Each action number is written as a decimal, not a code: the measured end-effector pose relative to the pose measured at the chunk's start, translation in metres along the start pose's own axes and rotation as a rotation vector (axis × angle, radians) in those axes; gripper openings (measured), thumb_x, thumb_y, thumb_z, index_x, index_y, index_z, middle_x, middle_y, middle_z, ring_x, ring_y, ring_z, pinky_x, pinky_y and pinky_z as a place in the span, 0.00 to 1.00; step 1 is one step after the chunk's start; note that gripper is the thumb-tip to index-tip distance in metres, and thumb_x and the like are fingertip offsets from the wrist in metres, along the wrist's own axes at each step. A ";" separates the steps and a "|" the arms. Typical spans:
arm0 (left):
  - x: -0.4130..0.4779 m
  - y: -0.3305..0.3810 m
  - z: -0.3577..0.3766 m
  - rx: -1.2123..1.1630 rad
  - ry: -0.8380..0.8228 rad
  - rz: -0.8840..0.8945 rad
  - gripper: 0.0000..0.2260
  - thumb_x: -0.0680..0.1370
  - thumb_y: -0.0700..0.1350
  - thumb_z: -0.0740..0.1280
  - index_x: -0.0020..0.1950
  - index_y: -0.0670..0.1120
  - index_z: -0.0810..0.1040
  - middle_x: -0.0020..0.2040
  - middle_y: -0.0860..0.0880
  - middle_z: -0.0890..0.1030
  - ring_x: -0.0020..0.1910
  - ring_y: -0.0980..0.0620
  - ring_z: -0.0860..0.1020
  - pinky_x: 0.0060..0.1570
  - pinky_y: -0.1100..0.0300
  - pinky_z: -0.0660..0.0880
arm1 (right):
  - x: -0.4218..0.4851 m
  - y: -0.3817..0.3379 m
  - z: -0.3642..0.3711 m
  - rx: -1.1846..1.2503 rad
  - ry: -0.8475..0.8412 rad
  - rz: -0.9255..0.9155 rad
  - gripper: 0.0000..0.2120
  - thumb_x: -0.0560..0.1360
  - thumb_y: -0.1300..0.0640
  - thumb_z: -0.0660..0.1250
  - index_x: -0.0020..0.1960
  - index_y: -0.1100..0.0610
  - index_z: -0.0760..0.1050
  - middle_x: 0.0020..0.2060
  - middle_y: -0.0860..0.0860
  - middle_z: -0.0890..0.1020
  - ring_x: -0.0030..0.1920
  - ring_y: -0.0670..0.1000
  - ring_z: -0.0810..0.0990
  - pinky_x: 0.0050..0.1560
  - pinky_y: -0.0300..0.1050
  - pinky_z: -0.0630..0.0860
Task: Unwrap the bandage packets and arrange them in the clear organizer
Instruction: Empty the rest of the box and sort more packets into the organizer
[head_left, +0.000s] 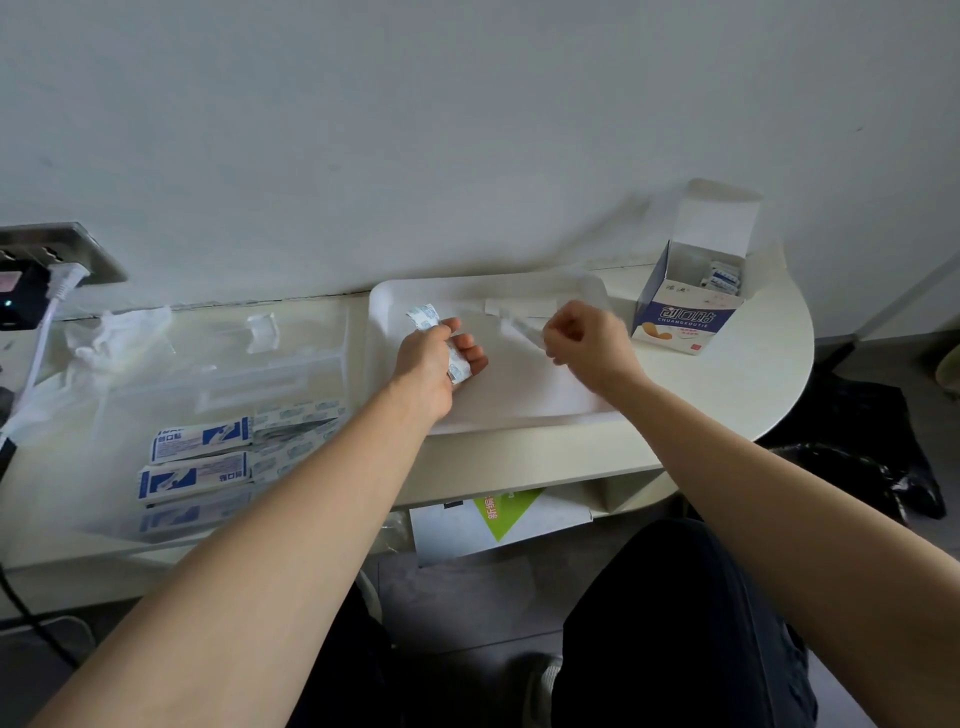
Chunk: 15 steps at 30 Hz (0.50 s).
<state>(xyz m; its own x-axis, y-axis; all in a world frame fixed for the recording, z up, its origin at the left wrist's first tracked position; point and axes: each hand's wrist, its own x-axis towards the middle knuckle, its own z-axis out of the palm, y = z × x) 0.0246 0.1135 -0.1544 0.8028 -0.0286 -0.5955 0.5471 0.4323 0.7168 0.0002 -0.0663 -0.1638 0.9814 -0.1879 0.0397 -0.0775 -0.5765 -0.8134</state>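
Pale counter (727, 374), white tray (519, 395): packets (423, 316) unwrapped above it.
Left grip (441, 348) curls round packets; right grip (582, 343) pinches clear wrap (519, 325), probably so scraps land on tray.

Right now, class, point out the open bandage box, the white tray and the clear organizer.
open bandage box (684, 318), head view, printed front face.
white tray (519, 388), head view, bare floor.
clear organizer (270, 370), head view, inner divider wall.
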 end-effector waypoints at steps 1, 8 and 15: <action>0.000 0.000 0.000 -0.003 0.000 -0.001 0.11 0.82 0.38 0.53 0.44 0.44 0.72 0.35 0.45 0.74 0.31 0.48 0.73 0.39 0.53 0.77 | 0.001 -0.008 0.001 0.283 0.005 0.155 0.04 0.73 0.65 0.63 0.41 0.60 0.74 0.34 0.56 0.82 0.33 0.52 0.81 0.37 0.43 0.80; -0.010 -0.001 0.010 -0.172 -0.112 -0.059 0.12 0.80 0.36 0.51 0.56 0.40 0.72 0.51 0.38 0.79 0.43 0.45 0.80 0.42 0.54 0.78 | -0.012 -0.038 0.015 0.799 -0.194 0.519 0.02 0.75 0.68 0.61 0.47 0.66 0.73 0.37 0.63 0.82 0.32 0.54 0.83 0.33 0.40 0.81; -0.009 0.001 0.012 -0.299 -0.121 -0.046 0.08 0.79 0.45 0.54 0.50 0.42 0.68 0.47 0.40 0.79 0.44 0.43 0.79 0.49 0.52 0.75 | -0.013 -0.054 0.028 0.653 -0.207 0.567 0.09 0.74 0.67 0.61 0.48 0.73 0.77 0.34 0.63 0.82 0.28 0.53 0.82 0.33 0.40 0.82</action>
<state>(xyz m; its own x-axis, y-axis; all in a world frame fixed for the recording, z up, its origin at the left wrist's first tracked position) 0.0208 0.1036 -0.1446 0.8112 -0.1535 -0.5643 0.5038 0.6733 0.5411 -0.0037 -0.0105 -0.1370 0.8430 -0.1228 -0.5238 -0.5077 0.1403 -0.8500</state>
